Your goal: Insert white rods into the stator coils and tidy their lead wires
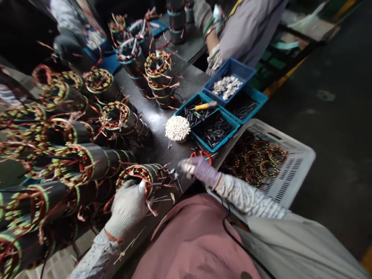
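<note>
My left hand, in a white knit glove, grips the rim of a wound motor stator, with the thumb on its edge and the other fingers partly hidden inside. The stator lies tilted near the table's front edge, its copper windings and loose wire ends showing. My right hand, in a white and purple glove, is blurred by motion just right of the stator. I cannot make out its fingers or anything in them. Red-handled pliers lie just beyond it. Close by are dark scraps and thin wires.
A heap of small white pieces stands mid-table. Blue bins hold black sleeves and white pieces; a yellow-handled tool rests across one. Stacked stators crowd the left. A white crate stands right. Co-workers' gloved hands are beyond.
</note>
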Available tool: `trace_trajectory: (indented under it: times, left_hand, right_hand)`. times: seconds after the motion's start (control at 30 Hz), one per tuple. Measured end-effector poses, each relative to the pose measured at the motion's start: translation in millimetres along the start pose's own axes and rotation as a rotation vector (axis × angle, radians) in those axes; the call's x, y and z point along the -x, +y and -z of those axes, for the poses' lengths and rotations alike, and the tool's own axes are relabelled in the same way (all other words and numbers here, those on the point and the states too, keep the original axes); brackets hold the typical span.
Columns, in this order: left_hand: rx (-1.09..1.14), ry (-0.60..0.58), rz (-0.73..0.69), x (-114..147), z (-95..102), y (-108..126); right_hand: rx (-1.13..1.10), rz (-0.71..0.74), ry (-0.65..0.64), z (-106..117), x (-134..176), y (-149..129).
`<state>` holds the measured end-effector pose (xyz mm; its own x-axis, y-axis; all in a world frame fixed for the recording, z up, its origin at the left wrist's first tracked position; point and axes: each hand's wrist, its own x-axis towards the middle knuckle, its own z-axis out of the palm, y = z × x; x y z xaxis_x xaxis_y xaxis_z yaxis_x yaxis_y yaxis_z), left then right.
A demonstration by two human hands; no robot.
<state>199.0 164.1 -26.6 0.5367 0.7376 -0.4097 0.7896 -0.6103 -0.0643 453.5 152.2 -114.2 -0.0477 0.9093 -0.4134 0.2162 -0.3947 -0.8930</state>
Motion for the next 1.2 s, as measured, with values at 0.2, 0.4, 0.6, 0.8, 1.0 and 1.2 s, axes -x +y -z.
trace_trajectory:
  times: [0.2,0.4,0.6,0.8,1.0,1.2]
  left_hand:
    - [-0.003,0.021,-0.03,0,-2.2,-3]
    - [0.006,0.036,-0.057,0,-10.1,-8]
    - [0.017,0.025,-0.055,-1,-9.5,-9]
    - [0.019,0.009,-0.089,-2,-7.8,-13]
    - [0.016,-0.006,-0.09,-3,-7.5,-20]
    - [0.006,0.136,-0.129,-7,-4.2,-22]
  right_hand:
    - [-0.341,-0.058,0.029,-80,13,3]
    - [-0.211,0.099,0.033,-76,7,2]
    - [-0.013,0.247,0.016,-88,3,-3]
    - [0.347,0.425,-0.096,-89,1,-13]
    - [0.576,0.547,-0.231,-80,-14,-21]
    - [0.923,-0.026,0.266,81,-53,7]
